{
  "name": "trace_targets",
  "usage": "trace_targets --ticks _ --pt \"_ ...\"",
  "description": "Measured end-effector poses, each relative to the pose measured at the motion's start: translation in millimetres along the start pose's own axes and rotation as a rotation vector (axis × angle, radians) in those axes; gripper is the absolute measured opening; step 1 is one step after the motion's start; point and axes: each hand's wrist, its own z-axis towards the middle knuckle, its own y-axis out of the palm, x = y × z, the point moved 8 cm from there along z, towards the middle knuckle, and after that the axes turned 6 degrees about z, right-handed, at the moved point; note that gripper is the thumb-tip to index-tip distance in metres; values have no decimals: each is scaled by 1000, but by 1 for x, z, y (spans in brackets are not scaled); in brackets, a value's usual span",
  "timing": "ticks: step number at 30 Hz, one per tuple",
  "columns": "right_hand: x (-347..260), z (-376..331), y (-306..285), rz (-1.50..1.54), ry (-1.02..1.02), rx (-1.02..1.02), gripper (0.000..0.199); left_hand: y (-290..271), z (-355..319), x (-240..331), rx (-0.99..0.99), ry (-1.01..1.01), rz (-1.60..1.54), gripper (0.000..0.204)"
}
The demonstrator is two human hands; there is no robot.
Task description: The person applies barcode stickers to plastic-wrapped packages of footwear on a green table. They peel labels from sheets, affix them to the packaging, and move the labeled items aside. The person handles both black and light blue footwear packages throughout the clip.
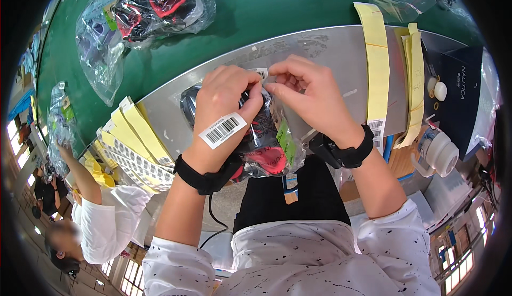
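Clear plastic bag point(266, 157) with a dark and red item inside is in front of me, near edge of the metal plate point(338, 50), under my hands. Green sticker point(286, 144) on its right side. My left hand point(226, 101) is over the bag's upper left: fingers curled, thumb against index side; can't tell if they're clamped on plastic. Barcode label point(223, 130) sits on the back of that hand. My right hand point(317, 90) is at the top right, thumb and index tips close together, other fingers curled; can't tell if anything's pinched. Small white label point(261, 72) shows between the hands. Yellow-backed label strips point(136, 130) lie left, another yellow strip point(377, 56) right. More bagged goods point(160, 10) on the green surface point(256, 8) beyond.
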Motion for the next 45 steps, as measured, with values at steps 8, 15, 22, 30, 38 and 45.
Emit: trace_targets --ticks 8,15,22,30,38,45 --pt "4 8 0 10 -5 -122 10 -2 1 -1 -5 -17 25 9" --pt "17 12 -3 79 90 -179 12 -7 -3 -10 -9 -107 -140 14" --pt "13 12 0 56 48 -230 14 -1 9 0 -143 -40 -38 18" --pt "4 12 -2 -19 -2 -91 15 0 7 -2 -125 -38 -21 12" --pt "-8 14 2 -81 -86 -138 14 -1 7 -1 -70 -31 -59 11" --pt "-12 11 5 -89 -110 -156 10 -6 7 3 -100 6 6 13"
